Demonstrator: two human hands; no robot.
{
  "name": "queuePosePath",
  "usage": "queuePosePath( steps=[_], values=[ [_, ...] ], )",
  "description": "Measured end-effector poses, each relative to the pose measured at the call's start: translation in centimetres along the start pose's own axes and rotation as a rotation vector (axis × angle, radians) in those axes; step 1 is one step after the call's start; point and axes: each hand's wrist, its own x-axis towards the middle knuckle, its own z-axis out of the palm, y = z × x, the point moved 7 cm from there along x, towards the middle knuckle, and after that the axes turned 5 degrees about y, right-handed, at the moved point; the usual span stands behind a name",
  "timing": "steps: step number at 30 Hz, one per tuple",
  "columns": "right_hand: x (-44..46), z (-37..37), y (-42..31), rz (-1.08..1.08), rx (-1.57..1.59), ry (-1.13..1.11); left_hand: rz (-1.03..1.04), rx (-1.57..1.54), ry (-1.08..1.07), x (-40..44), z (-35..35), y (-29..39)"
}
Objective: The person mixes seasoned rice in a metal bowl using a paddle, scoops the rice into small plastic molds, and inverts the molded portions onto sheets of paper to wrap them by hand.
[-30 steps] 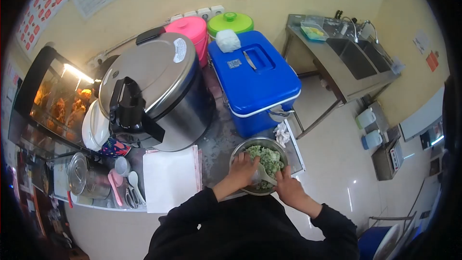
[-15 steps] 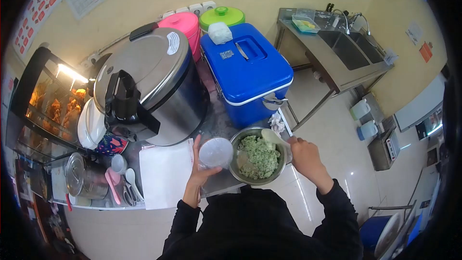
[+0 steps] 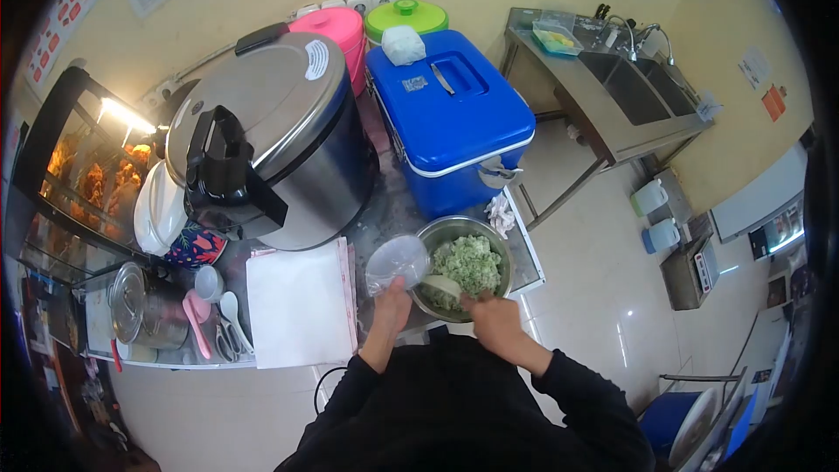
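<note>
My left hand (image 3: 391, 308) is closed on a small translucent plastic cup (image 3: 398, 262), tilted with its round mouth facing up. The cup is beside the left rim of a metal bowl (image 3: 506, 287). Inside the bowl lies a heap of green-flecked rice (image 3: 472, 264). My right hand (image 3: 501, 325) grips a pale rice paddle (image 3: 442, 286) by its handle, over the bowl's near edge. The paddle's blade sits in the left part of the bowl, close to the cup; its handle is mostly hidden by my fingers.
White paper sheets (image 3: 297, 310) lie left of my hands, near scissors (image 3: 229, 343), a white spoon (image 3: 234, 319) and pink tongs (image 3: 197, 328). Behind stand a large rice cooker (image 3: 319, 175) and a blue cooler box (image 3: 468, 135). A lit food display (image 3: 96, 175) is at left; a sink (image 3: 625, 87) at right.
My right hand has swung the paddle from the bowl's right rim to its left front. My left hand has shifted right and tilted the cup toward the bowl. The rice is heaped farther right.
</note>
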Motion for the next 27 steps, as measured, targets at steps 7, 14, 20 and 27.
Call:
queuePosePath(
  steps=[7, 14, 20, 27],
  values=[
    [3.1, -4.9, 5.6, 0.244, -0.050, 0.127, -0.268, -0.028, -0.160, -2.9, 2.7, 0.9],
    [1.7, 1.8, 2.2, 0.068, 0.064, 0.072, -0.288, -0.085, -0.211, -3.9, 4.4, 1.2],
    [-2.9, 0.4, 1.5, 0.077, 0.217, 0.004, -0.240, -0.122, -0.218, -4.5, 5.3, 1.8],
    [-5.7, 3.2, 1.5, 0.389, 0.768, 0.102, -0.253, -0.074, -0.194, -5.5, 5.8, 0.7]
  ],
)
